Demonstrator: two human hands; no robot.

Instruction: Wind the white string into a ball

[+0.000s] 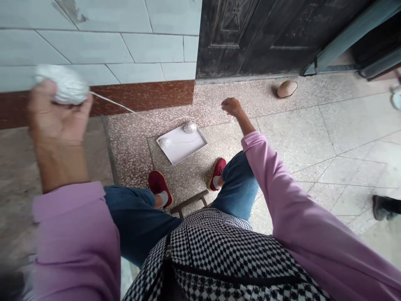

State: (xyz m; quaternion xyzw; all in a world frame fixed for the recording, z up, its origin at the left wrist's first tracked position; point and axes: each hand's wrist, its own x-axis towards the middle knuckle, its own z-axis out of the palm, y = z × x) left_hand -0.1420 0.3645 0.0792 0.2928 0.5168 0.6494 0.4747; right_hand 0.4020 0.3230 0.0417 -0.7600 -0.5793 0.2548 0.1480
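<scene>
My left hand (62, 121), raised at the left, has its fingers curled around a ball of white yarn (70, 85). A strand of white yarn (114, 101) runs from this ball to the right and sags over the floor toward my right hand (232, 107). That hand is out in front with the fingers pinched together, apparently on the strand; its far end is too faint to follow fully. Below and between the hands, a shallow white tray (184, 152) lies on the floor. Inside are two more balls, one at the back right (189, 127) and one at the left (164, 142).
A tiled wall (94, 46) and a dark panelled door (238, 50) stand ahead. By the door lies a pinkish rounded object (287, 89). Near my red shoes (159, 186) is part of a low stool frame (189, 202). Another person's dark shoe (380, 207) shows at the right.
</scene>
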